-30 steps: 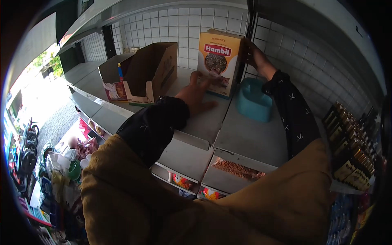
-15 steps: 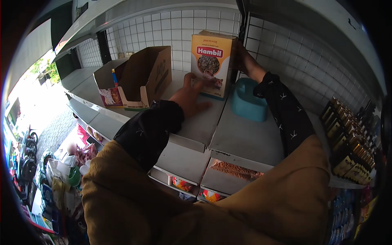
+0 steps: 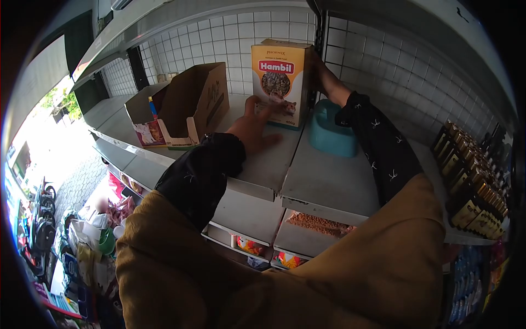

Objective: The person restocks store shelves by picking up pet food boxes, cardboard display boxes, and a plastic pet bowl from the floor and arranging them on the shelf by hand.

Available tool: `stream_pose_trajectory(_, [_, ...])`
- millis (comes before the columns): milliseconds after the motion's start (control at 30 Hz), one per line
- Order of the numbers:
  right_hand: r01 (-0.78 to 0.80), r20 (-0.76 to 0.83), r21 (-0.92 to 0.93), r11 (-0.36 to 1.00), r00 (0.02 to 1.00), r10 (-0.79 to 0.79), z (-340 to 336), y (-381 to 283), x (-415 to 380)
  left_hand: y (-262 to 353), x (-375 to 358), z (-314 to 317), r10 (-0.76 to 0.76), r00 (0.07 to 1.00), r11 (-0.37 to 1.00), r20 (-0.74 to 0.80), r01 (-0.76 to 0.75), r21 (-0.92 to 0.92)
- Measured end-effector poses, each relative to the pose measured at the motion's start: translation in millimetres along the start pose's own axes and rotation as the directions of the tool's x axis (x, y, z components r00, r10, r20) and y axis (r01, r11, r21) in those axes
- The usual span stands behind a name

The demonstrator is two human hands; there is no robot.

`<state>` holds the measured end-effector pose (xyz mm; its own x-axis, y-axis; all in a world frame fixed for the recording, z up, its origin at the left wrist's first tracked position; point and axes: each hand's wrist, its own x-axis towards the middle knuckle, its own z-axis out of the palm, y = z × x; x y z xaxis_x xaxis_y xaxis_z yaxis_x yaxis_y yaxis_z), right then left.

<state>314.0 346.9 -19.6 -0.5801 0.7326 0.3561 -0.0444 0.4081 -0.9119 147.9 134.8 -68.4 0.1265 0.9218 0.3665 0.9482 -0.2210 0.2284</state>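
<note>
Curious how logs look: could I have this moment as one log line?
left hand: fingers before Hambil box; right hand: at its right side; box: upright on shelf

The Hambil box (image 3: 280,90) is showing yellow-orange and white — its name is standing out white on red. The plastic tub (image 3: 331,137) is showing teal, the open carton (image 3: 215,98) brown. Black sleeves (image 3: 386,145) are bearing small white branching marks — the grey shelf (image 3: 329,178) is meeting pale wall tiles (image 3: 378,60) with a dark grid pattern.

A yellow-and-white Hambil box (image 3: 278,85), marked 400g and picturing hamsters below a round patch of feed, is standing upright, its printed front facing outward, on a gray shelf (image 3: 266,171).
</note>
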Motion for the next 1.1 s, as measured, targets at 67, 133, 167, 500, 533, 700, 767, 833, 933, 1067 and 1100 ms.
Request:
stream_pose_trajectory(67, [0.034, -0.012, 0.009, 0.999, 0.999, -0.034, 3.1, -1.4, -3.9, -1.5, -0.1, 1.3, 0.008, 1.000, 1.000, -0.001, -0.008, 0.000])
stream_pose_trajectory(133, [0.052, -0.023, 0.015, 0.999, 0.998, -0.052, 5.6, -2.6, -8.5, -3.0, -0.4, 1.8, 0.015, 1.000, 1.000, -0.005, -0.015, -0.015])
stream_pose_trajectory(167, [0.070, -0.023, 0.016, 0.997, 0.997, -0.070, 6.9, -2.9, -10.8, -3.8, 0.0, 1.8, 0.019, 1.000, 1.000, -0.007, -0.019, -0.021])
stream_pose_trajectory(500, [-0.028, 0.189, -0.127, 0.991, 0.981, 0.052, -13.1, -10.6, -26.2, -14.5, 0.5, 5.5, 0.086, 0.996, 0.996, -0.036, -0.087, -0.022])
stream_pose_trajectory(533, [-0.032, 0.186, -0.126, 0.991, 0.981, 0.055, -12.3, -10.2, -26.5, -14.5, 0.6, 4.7, 0.078, 0.996, 0.996, -0.032, -0.079, -0.038])
stream_pose_trajectory(700, [-0.006, 0.195, -0.105, 0.994, 0.980, 0.027, -14.4, -3.4, -18.4, -10.4, -1.0, 2.4, 0.059, 0.998, 0.995, -0.024, -0.061, -0.085])
stream_pose_trajectory(767, [-0.010, 0.194, -0.095, 0.995, 0.980, 0.029, -14.5, -2.5, -18.3, -11.0, -0.9, 2.7, 0.067, 0.997, 0.994, -0.028, -0.069, -0.085])
stream_pose_trajectory(833, [-0.011, 0.201, -0.081, 0.997, 0.979, 0.027, -14.9, -2.2, -17.8, -11.7, -0.5, 3.0, 0.080, 0.996, 0.993, -0.041, -0.083, -0.084])
stream_pose_trajectory(933, [-0.010, 0.216, -0.053, 0.999, 0.976, 0.022, -13.8, -2.2, -19.5, -12.0, -0.1, 3.6, 0.078, 0.996, 0.993, -0.047, -0.081, -0.086])
stream_pose_trajectory(1067, [-0.025, 0.192, -0.085, 0.996, 0.980, 0.041, -12.6, -6.2, -22.3, -11.9, -0.2, 2.7, 0.075, 0.996, 0.993, -0.050, -0.079, -0.091])
stream_pose_trajectory(1100, [-0.019, 0.194, -0.103, 0.994, 0.980, 0.039, -11.7, -6.8, -23.3, -11.3, -0.4, 2.7, 0.074, 0.996, 0.993, -0.047, -0.079, -0.093])
